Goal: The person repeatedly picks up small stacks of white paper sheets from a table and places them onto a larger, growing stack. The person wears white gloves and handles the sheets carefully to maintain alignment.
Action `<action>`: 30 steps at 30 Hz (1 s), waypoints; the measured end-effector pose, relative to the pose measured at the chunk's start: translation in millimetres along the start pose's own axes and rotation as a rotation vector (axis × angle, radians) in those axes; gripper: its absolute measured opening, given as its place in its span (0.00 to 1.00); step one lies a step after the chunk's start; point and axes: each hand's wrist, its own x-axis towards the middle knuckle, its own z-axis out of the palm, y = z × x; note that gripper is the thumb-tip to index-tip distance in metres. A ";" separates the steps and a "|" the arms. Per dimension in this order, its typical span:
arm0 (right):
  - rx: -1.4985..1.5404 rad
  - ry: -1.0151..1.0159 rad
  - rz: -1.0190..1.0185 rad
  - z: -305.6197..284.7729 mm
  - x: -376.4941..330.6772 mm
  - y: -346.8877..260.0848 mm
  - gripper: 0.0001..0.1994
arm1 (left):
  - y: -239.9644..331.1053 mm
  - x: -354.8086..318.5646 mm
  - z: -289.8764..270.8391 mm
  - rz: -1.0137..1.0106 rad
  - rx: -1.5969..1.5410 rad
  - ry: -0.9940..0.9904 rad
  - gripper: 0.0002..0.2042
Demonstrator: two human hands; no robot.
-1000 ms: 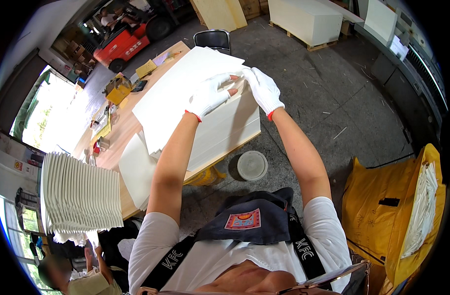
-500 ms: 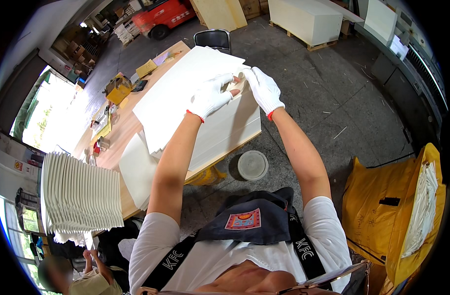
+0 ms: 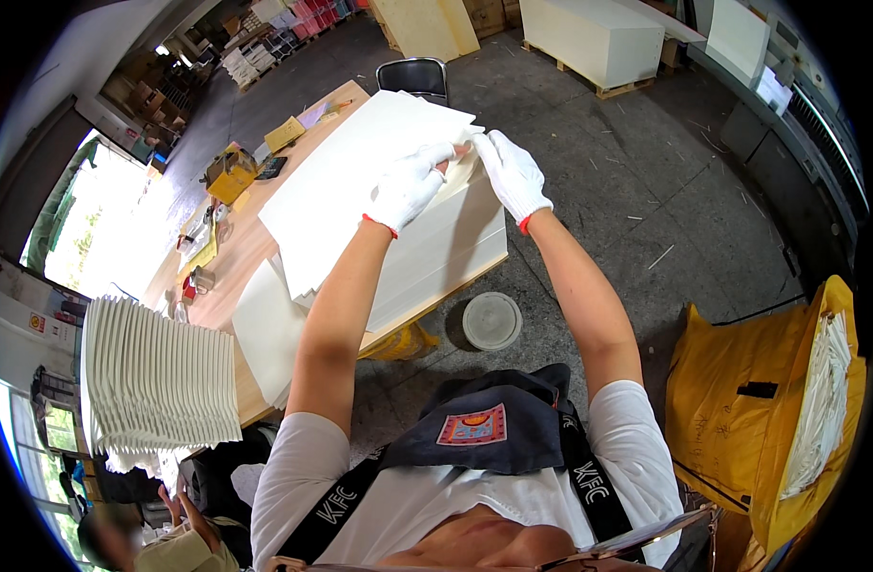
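Observation:
A tall stack of large white paper sheets lies on the wooden table in front of me. At its far right corner, my right hand, in a white glove with a red cuff, closes on the lifted corner of the top sheets. My left hand, gloved alike but with bare fingertips showing, rests on the stack beside it. Its index finger reaches toward the raised corner, and its thumb is drawn in close. Whether a sheet lies between them is hidden.
Left of me stands a tall pile of folded white sheets. A yellow box and small items sit on the wooden table. On the floor is a round lidded bucket; a large yellow bag stands at right. A person sits lower left.
My left thumb has moved in toward the index finger, away from the stack's near edge. My right hand stays at the corner. The red forklift at the back has gone from view.

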 end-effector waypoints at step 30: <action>0.059 0.051 -0.007 4.1 -1.8 7.6 0.27 | 5.1 -2.5 0.8 0.056 0.083 -0.050 0.15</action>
